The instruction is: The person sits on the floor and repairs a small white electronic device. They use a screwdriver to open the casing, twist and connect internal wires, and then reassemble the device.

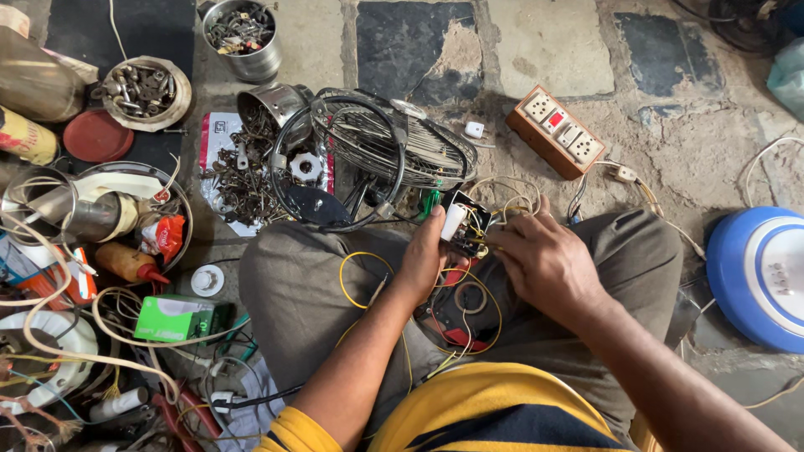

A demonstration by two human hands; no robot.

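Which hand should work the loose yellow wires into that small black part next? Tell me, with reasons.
Probably the right hand: its fingertips already rest on the yellow wires at the small black part. The left hand grips that part and steadies it, so it looks less free.

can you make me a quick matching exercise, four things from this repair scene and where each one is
Things:
1. left hand
2. socket board
3. green box
4. blue and white fan base

Places:
a. at the frame's right edge, on the floor
b. among wires and tools to the person's left
c. gripping the small wired part over the lap
d. on the stone floor beyond the knees, past the right hand

Pairs: 1-c, 2-d, 3-b, 4-a
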